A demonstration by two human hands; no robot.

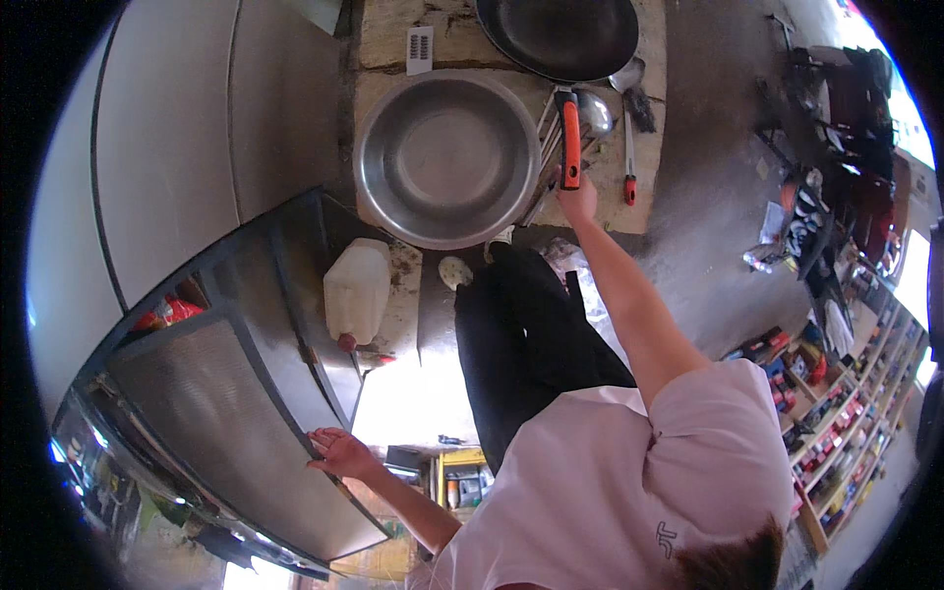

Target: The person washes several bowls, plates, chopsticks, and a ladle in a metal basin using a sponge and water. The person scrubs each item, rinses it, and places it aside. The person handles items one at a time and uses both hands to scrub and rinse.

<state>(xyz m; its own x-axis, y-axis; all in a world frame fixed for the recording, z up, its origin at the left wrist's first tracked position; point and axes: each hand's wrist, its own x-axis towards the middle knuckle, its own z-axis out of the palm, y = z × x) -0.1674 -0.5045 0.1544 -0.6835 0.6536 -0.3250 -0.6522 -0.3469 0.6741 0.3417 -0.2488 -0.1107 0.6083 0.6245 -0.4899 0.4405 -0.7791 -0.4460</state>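
Note:
My right hand (pixel 578 200) is at the end of the red-and-black handle of a dark frying pan (pixel 558 33); the handle hides part of it, and its grip cannot be made out. Close by, a metal ladle (pixel 594 113) and several thin metal utensil handles lie under the pan's handle. A wide stainless steel basin (pixel 448 158) stands to the left of them. At the right lies a utensil with a red handle end (pixel 630 188). My left hand (pixel 341 453), fingers apart and nothing seen in it, is beside the edge of a metal-framed glass cabinet (pixel 221 413).
A white card with dark marks (pixel 420 50) lies above the basin on the worn board (pixel 640 214). Below the basin are a translucent plastic jug (pixel 359 291) with a red cap and one light shoe (pixel 455 273). Stocked shelves (pixel 841 428) stand at the right.

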